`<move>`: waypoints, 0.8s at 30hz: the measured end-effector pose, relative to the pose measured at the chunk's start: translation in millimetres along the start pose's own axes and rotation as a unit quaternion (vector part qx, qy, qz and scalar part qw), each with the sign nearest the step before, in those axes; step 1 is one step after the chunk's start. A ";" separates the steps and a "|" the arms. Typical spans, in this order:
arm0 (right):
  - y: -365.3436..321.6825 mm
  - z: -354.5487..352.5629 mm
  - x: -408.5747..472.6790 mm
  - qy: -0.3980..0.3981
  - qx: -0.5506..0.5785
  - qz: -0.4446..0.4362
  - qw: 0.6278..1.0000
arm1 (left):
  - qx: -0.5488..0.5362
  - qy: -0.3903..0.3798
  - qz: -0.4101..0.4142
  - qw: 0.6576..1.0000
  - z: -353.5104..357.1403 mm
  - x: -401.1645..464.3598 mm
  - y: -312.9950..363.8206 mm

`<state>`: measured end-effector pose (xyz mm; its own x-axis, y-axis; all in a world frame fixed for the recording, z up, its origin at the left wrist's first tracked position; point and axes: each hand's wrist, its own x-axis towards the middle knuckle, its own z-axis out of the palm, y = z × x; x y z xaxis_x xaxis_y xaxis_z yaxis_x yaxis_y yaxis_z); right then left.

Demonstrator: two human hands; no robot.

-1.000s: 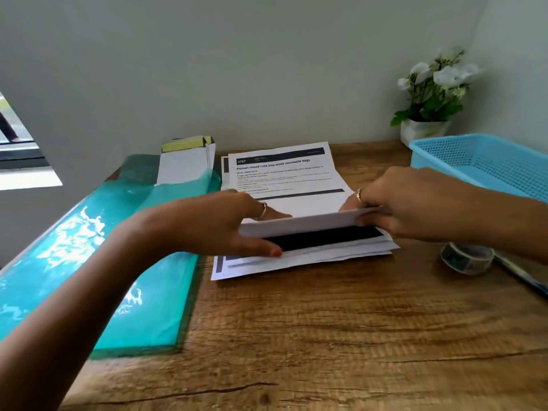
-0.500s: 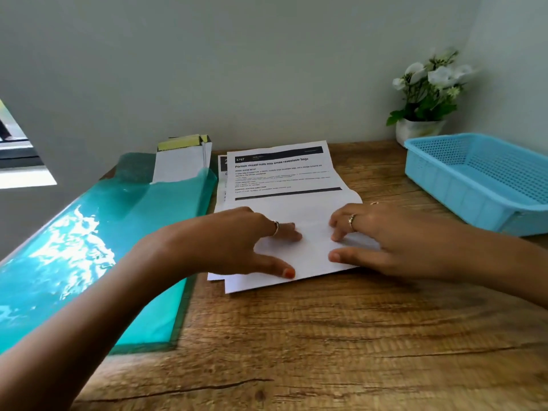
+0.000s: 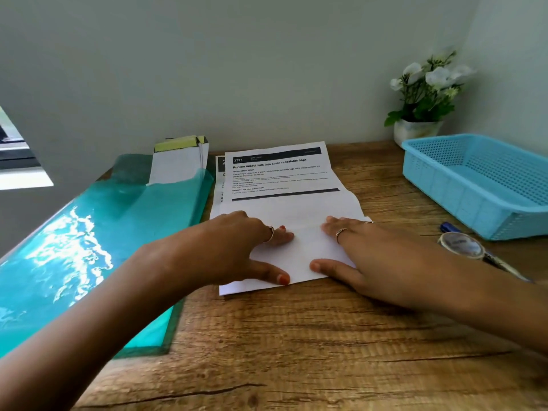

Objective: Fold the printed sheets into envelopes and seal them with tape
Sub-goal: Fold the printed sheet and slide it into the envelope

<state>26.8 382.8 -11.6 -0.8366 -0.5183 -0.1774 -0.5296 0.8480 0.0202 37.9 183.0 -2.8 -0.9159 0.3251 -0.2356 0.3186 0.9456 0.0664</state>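
The printed sheet (image 3: 284, 185) lies on the wooden table (image 3: 296, 336), its near part folded up over itself, blank side showing, with more sheets (image 3: 220, 173) under it. The left hand (image 3: 225, 250) and right hand (image 3: 376, 259) both lie flat on the folded flap, fingers nearly straight and pressing down, gripping nothing. Left of the sheets sits a green plastic folder (image 3: 89, 247) with envelopes (image 3: 178, 161) sticking out. Right of the right hand are a roll of tape (image 3: 461, 245) and a pen (image 3: 447, 226), then a blue basket (image 3: 462, 188) and a potted plant (image 3: 424, 102).
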 end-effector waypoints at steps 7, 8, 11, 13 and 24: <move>-5.9 -9.9 -2.9 -0.023 -0.023 0.062 0.998 | 0.049 0.071 -0.032 0.996 6.1 -4.7 4.2; -6.1 -10.3 -2.3 -0.028 -0.026 0.065 0.997 | 0.064 0.083 -0.041 0.994 6.6 -6.4 6.0; -6.6 -10.5 -1.0 -0.034 -0.038 0.068 0.996 | 0.105 0.096 -0.067 0.988 8.3 -10.5 13.3; -6.4 -9.5 0.6 -0.037 -0.038 0.067 0.996 | 0.118 0.092 -0.084 0.985 9.9 -11.0 15.6; 2.2 -8.5 9.8 -0.034 -0.026 0.068 0.997 | 0.143 0.109 -0.114 0.977 16.9 -17.1 14.9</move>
<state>16.3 378.7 -5.0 -0.8907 -0.3886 -0.2357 -0.4199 0.9021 0.0996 62.5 191.3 -14.2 -0.9914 0.1312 0.0026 0.1266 0.9611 -0.2454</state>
